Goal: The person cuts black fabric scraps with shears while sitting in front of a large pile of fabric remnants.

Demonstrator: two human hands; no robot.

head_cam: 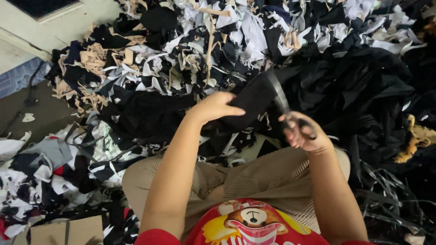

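The black cloth piece hung stretched between the person's two hands, above the lap and in front of the scrap heap, its upper end pinched flat and its body sagging in soft folds. The scissors, dark-handled with long grey blades, pointed up and away into the cloth's right edge.

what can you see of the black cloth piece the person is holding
The black cloth piece looks like soft, matte knit fabric, plain and dark. It is held up over the scrap heap, slanting up toward the right. The left hand grips its lower end; scissors in the right hand meet its right edge.
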